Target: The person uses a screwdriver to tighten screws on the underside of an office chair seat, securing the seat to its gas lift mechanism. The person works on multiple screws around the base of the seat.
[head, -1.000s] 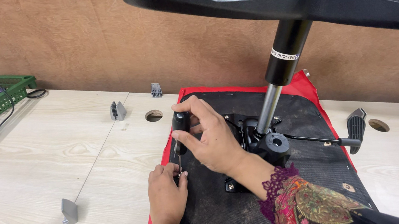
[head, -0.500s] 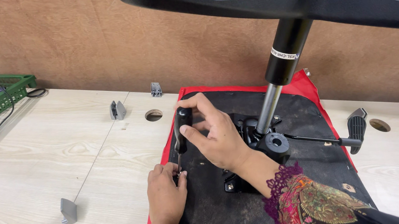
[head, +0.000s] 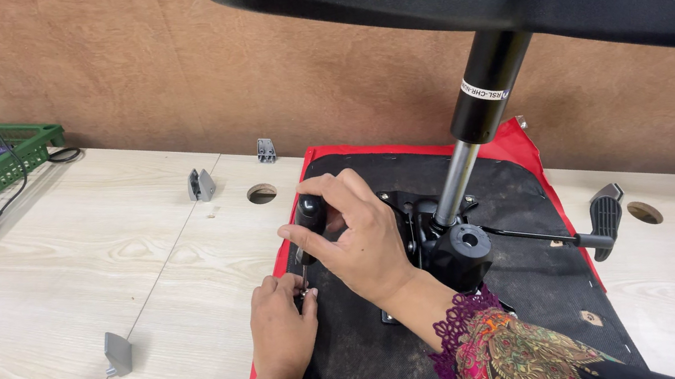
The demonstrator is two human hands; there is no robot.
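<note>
Mid screw-driving step: my right hand (head: pixel 359 236) was closed round the black screwdriver handle (head: pixel 310 214) at the left edge of the upturned seat base (head: pixel 400 343), my left hand (head: pixel 280 327) pinching its tip steady; next needed downward turning, I judged.

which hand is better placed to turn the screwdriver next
Right. The right hand already wraps the black screwdriver handle from above, while the left hand is low at the tip, pinching near the seat underside, likely steadying it.

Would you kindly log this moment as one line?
right hand: grips screwdriver handle | left hand: steadies tip | on: upturned chair seat
</note>
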